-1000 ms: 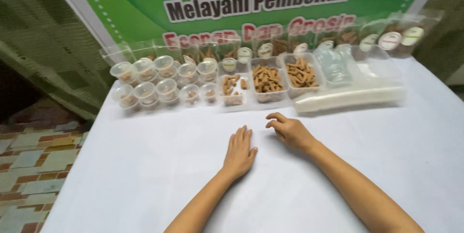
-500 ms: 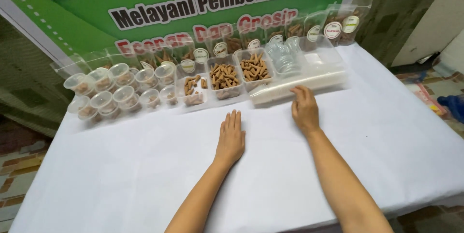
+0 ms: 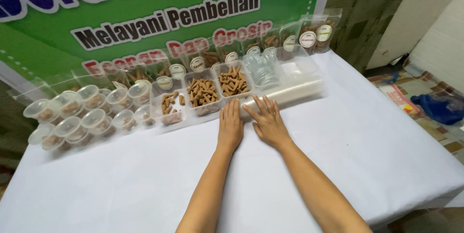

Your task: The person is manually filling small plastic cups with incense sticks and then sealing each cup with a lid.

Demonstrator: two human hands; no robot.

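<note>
Since the earlier frames, both hands have slid forward toward twelve o'clock and drawn together, so that they now lie side by side near the row of containers. We see the left hand [image 3: 230, 127] resting palm down on the white tablecloth [image 3: 386, 155], fingers straight and close together, holding nothing; its fingertips lie just short of the clear rectangular tubs [image 3: 203, 96] of small brown sticks. We see the right hand [image 3: 268, 123], at three o'clock from the left and just beside it, also flat and empty, its fingers spread wide, the tips reaching the near edge of a long stack of flat clear plastic [image 3: 290, 93]; whether they touch it we cannot tell. On that stack, at twelve o'clock from the right hand, stands a cluster of clear empty cups [image 3: 261, 67]. At ten o'clock from the left hand, small round lidded cups [image 3: 82, 114] sit grouped in two rows. Behind everything, clear pouches [image 3: 316, 32] with round labels lean against a green banner [image 3: 145, 1].
</note>
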